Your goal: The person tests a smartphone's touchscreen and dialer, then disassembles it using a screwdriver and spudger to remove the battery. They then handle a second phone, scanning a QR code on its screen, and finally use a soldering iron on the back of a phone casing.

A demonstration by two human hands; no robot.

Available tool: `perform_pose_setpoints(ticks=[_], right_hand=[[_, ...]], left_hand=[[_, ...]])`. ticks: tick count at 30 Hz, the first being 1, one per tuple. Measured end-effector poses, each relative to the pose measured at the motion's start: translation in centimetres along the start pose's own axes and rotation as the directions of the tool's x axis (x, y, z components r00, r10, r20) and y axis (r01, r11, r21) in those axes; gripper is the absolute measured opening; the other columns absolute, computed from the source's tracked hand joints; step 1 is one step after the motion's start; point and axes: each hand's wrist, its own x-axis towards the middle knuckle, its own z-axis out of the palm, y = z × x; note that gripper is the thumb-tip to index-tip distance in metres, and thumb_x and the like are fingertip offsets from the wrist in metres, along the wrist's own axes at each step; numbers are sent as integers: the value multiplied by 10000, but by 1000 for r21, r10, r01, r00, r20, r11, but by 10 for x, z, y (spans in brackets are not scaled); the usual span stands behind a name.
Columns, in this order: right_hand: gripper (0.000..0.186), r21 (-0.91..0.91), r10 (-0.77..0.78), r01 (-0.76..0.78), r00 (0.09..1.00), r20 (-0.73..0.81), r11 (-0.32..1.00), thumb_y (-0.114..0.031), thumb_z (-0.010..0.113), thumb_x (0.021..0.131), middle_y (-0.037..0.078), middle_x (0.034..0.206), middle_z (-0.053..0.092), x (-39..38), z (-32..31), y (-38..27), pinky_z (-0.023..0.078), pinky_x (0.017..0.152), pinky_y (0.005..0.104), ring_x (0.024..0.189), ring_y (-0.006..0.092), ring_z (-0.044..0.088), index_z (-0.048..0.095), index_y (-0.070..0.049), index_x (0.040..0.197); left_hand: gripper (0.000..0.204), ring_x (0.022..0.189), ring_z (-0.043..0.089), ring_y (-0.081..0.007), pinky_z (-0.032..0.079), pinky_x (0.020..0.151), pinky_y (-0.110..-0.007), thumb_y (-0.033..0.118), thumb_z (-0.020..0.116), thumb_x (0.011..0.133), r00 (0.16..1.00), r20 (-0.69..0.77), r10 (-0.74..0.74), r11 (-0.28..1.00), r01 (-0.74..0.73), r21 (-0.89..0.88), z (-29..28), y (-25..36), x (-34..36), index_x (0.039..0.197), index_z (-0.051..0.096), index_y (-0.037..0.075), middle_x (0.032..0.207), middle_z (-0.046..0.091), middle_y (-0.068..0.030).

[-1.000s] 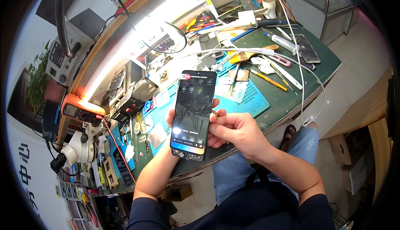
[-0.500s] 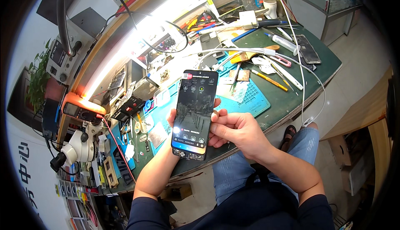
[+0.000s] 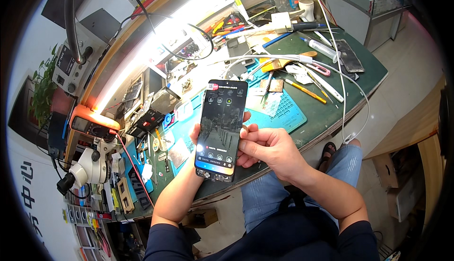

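A smartphone (image 3: 220, 126) with its screen lit stands tilted up over the near edge of the workbench. Its display shows dark icons and a blue-to-orange glow at the bottom. Below the screen, at the lower end, bare circuit parts (image 3: 214, 176) are exposed. My left hand (image 3: 195, 134) wraps the phone from behind, with the thumb along its left edge and a fingertip showing past the right edge; the palm is hidden. At the phone's lower right edge, my right hand (image 3: 274, 150) is closed, with thumb and curled fingers against the side.
A green bench mat (image 3: 326, 107) carries a blue repair mat (image 3: 288, 112), a yellow-handled tool (image 3: 306, 91), a dark phone (image 3: 350, 55) and a looping white cable (image 3: 363, 93). To the left are an orange multimeter (image 3: 93, 121) and a white microscope (image 3: 90, 166). A light strip (image 3: 142, 62) glows behind.
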Motion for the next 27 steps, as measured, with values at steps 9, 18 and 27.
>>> perform_pose_setpoints(ticks=[9, 18, 27], right_hand=[[258, -5, 1, -1, 1000, 0, 1000, -164, 654, 999, 120, 936, 733, 0, 0, 1, 588, 744, 271, 826, 163, 726, 702, 50, 1135], [270, -5, -5, 5, 1000, -1, 1000, -172, 655, 1000, 117, 940, 736, 0, 0, 1, 588, 738, 268, 832, 161, 728, 699, 46, 1154], [212, -193, -49, 12, 981, -187, 981, -112, 644, 991, 104, 936, 730, -15, -4, -6, 580, 690, 262, 782, 151, 716, 693, 51, 1118]], left_hand=[[1077, 1452, 367, -351, 333, 1209, -465, 652, 696, 831, 999, 46, 15, 1000, -16, 17, -3, -1, 1, 1519, 276, -62, 1199, 566, -161], [1074, 1432, 393, -344, 353, 1196, -454, 670, 688, 824, 999, 38, 13, 999, -14, 35, -1, -1, 3, 1506, 298, -62, 1175, 572, -147], [1239, 1393, 461, -341, 345, 1194, -470, 677, 746, 734, 999, -35, -5, 991, 10, 133, -4, 2, 0, 1555, 180, -59, 1383, 553, -238]])
